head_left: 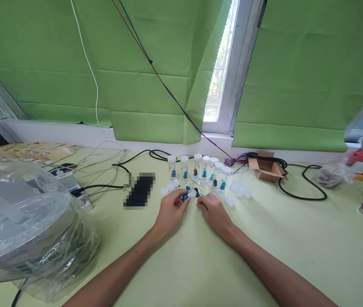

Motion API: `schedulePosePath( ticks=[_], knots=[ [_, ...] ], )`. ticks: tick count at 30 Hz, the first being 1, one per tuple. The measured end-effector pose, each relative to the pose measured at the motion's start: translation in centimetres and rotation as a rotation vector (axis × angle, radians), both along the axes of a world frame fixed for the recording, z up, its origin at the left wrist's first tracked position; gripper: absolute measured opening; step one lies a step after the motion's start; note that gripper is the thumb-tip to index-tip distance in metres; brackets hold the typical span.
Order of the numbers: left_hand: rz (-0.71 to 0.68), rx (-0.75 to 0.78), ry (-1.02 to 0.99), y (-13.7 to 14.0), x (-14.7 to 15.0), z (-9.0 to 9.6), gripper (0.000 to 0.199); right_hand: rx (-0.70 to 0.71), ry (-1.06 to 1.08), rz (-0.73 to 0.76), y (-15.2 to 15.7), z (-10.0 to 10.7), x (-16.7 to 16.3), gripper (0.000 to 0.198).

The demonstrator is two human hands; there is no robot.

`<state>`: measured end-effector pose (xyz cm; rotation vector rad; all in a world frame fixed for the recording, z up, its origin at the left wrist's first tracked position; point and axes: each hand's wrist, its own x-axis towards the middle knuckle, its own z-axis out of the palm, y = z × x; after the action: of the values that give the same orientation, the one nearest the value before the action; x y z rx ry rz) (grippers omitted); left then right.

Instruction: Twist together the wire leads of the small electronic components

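My left hand (170, 209) is closed in a pinch around a small blue part (185, 197). A round white cap (192, 193) sits by its fingertips; whether they touch it I cannot tell. My right hand (215, 212) is closed, its fingertips pressed together near thin metal pieces, and what it grips is too small to make out. Between and behind the hands lie small dark, blue and green parts (197, 190). Beyond them stand several clear vials with white caps (184, 168), each with a coloured part and thin stem inside.
Loose white caps (167, 187) lie left of the vials, and clear empty vials (240, 187) lie right. An open cardboard box (266, 166), black cables (309, 196), a blurred dark rectangle (139, 190) and a large plastic-wrapped reel (30, 230) surround the work area.
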<state>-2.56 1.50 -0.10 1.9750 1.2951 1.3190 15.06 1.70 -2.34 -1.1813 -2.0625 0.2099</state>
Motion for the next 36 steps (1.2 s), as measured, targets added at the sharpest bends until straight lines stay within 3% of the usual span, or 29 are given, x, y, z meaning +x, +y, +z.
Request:
schedulePosePath(
  ticks=[7, 18, 28, 33, 36],
  knots=[
    [-0.054, -0.064, 0.037, -0.2, 0.5, -0.4, 0.023, 0.1, 0.068, 0.021, 0.1, -0.1, 0.3, 0.016],
    [-0.256, -0.324, -0.034, -1.6, 1.7, -1.4, 0.021, 0.213, 0.238, -0.051, -0.2, 0.5, 1.1, 0.013],
    [-0.288, -0.376, -0.238, -1.2, 1.6, -0.9, 0.026, 0.052, 0.412, -0.075, -1.9, -0.3, 0.2, 0.011],
    [-0.198, -0.321, -0.246, -1.3, 1.4, -0.2, 0.023, -0.045, 0.522, -0.053, -1.9, 0.4, 0.1, 0.01],
    [-0.179, -0.381, -0.266, -1.4, 1.5, 0.0, 0.024, -0.138, 0.619, -0.028, -1.8, 0.7, 0.1, 0.012]
  ],
)
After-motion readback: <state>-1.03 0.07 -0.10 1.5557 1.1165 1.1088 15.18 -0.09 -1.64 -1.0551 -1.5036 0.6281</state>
